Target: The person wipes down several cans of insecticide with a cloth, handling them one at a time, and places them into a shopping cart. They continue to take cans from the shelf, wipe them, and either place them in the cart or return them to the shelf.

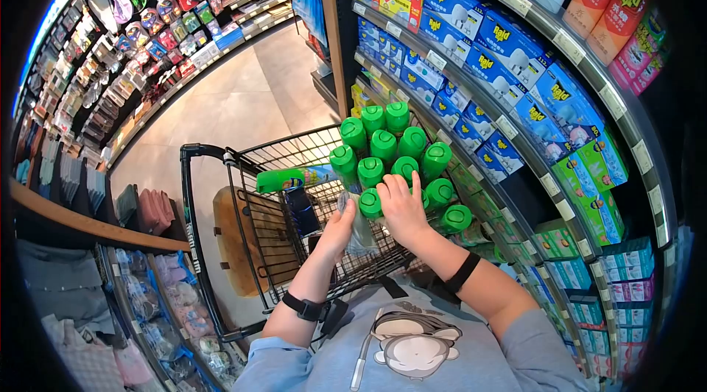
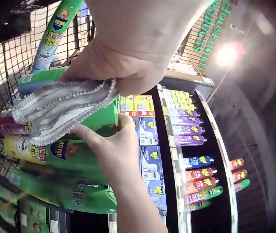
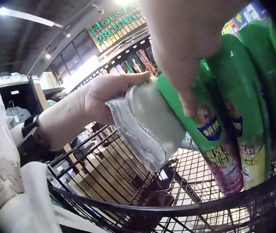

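Green-capped spray cans [image 1: 383,146] stand bunched in the wire cart [image 1: 280,149]; one more can [image 1: 280,180] lies on its side near the handle. My left hand [image 1: 337,231] grips a folded grey-white cloth [image 2: 65,109], which hangs beside the nearest can [image 3: 191,114]. My right hand [image 1: 401,209] reaches over the caps, its fingers curled round that near can at its top. In the right wrist view the cloth [image 3: 140,126] touches or nearly touches the can's side.
Shelves of blue Raid boxes [image 1: 501,46] curve along the right, close to the cart. Hanging goods [image 1: 162,31] fill the far left wall. Folded textiles [image 1: 59,281] lie on shelves at the lower left. Tiled floor [image 1: 258,75] runs beyond the cart.
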`<state>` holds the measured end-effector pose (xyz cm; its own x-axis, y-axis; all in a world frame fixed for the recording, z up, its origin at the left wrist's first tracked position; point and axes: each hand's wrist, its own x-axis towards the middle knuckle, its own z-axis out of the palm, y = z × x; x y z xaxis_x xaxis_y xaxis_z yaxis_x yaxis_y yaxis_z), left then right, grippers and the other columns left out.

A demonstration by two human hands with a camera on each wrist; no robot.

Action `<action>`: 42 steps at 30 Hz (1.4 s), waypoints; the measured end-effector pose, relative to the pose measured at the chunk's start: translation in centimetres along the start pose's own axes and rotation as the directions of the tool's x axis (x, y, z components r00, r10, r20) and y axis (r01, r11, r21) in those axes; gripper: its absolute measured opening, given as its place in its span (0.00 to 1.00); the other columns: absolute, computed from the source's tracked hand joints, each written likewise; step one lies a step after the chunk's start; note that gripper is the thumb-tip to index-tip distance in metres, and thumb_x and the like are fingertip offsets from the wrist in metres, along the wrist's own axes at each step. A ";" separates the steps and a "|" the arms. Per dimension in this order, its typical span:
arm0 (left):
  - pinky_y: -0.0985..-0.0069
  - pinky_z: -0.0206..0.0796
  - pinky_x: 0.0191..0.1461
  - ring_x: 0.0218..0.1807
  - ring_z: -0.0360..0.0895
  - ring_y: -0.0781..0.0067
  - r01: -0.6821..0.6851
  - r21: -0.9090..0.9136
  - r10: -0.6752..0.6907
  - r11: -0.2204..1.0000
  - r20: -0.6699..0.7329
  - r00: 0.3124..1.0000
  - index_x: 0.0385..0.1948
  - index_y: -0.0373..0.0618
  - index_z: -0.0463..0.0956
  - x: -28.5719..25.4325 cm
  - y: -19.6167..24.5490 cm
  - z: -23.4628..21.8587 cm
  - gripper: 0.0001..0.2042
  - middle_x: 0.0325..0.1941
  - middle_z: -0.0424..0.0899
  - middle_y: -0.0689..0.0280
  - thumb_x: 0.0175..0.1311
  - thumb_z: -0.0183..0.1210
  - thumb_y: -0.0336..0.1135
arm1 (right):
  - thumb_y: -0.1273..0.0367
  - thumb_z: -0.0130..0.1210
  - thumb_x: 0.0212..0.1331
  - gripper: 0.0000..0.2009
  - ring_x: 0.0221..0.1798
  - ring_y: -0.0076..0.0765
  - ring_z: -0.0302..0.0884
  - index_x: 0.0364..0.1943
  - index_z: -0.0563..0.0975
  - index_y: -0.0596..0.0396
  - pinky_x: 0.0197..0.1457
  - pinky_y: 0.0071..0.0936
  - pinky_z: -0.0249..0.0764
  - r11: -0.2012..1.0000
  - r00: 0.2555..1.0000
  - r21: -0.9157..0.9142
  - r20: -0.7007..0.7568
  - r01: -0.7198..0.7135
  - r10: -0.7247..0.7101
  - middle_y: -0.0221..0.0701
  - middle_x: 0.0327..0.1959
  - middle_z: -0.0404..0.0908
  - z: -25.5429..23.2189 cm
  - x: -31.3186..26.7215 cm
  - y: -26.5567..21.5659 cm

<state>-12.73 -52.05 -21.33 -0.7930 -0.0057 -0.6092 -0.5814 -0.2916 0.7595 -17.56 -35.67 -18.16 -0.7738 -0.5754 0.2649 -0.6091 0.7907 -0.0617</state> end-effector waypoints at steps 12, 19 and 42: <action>0.72 0.63 0.55 0.52 0.71 0.71 -0.059 -0.038 0.059 0.998 0.005 0.998 0.57 0.41 0.68 -0.5 0.8 0.1 0.28 0.52 0.77 0.62 0.69 0.46 0.57 | 0.61 0.72 0.33 0.40 0.67 0.49 0.54 0.58 0.67 0.53 0.71 0.60 0.43 0.996 0.995 0.091 0.103 -0.014 0.005 0.38 0.61 0.61 -2.8 -0.7 0.6; 0.73 0.63 0.54 0.51 0.71 0.72 -0.113 0.014 0.113 0.993 -0.040 0.993 0.56 0.39 0.68 -0.9 1.2 -0.1 0.28 0.52 0.77 0.62 0.69 0.47 0.57 | 0.59 0.72 0.34 0.40 0.67 0.49 0.53 0.58 0.68 0.52 0.71 0.61 0.43 0.985 0.999 0.170 0.039 -0.025 0.018 0.39 0.61 0.61 -3.9 -0.8 1.2; 0.63 0.66 0.61 0.59 0.72 0.62 -0.814 -0.173 0.711 0.554 -0.410 0.571 0.62 0.40 0.61 -7.8 11.3 4.4 0.27 0.60 0.71 0.58 0.72 0.41 0.53 | 0.53 0.60 0.53 0.30 0.66 0.52 0.56 0.58 0.67 0.51 0.68 0.59 0.49 0.967 0.971 0.252 -0.222 -0.026 0.084 0.40 0.59 0.64 -14.0 -2.3 7.3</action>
<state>-13.89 -51.09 -6.97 -0.7917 -0.6029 0.0985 0.3549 -0.3228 0.8774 -17.82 -25.63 -5.69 -0.7640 -0.4462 0.4661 -0.6131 0.7270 -0.3091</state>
